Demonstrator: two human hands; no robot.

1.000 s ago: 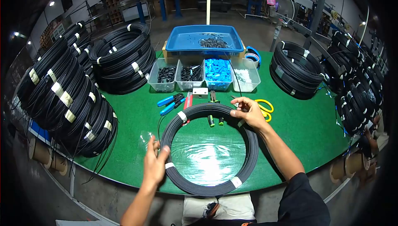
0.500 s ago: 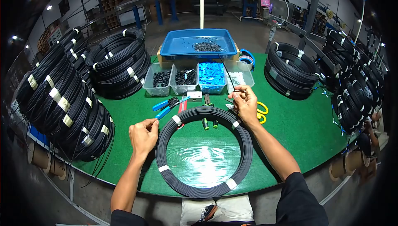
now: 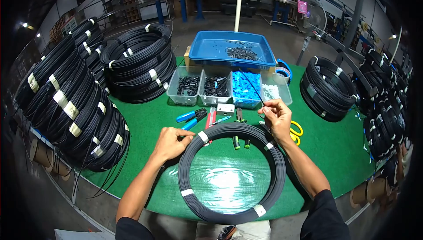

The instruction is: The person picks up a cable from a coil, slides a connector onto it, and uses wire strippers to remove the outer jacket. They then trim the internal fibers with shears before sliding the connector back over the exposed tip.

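A coil of black cable (image 3: 187, 165), bound with white tape, lies flat at the front of the green table. My right hand (image 3: 277, 117) is closed in a pinch above its upper right side, holding a thin black cable end (image 3: 252, 82) that points up and left across the blue pieces. At the coil's upper left edge is my left hand (image 3: 174, 144), its thumb and forefinger pressed together; what they hold, if anything, is too small to make out.
Behind the coil are blue-handled strippers (image 3: 188, 116), pliers (image 3: 239, 115), yellow scissors (image 3: 296, 130), bins of small parts (image 3: 183, 100) and a blue tray (image 3: 211, 57). Stacked coils stand left (image 3: 66, 107) and right (image 3: 327, 92).
The view has turned, so the table contents appear further right and tilted. My left hand has moved closer to the coil's upper left edge. My right hand still pinches the cable end.
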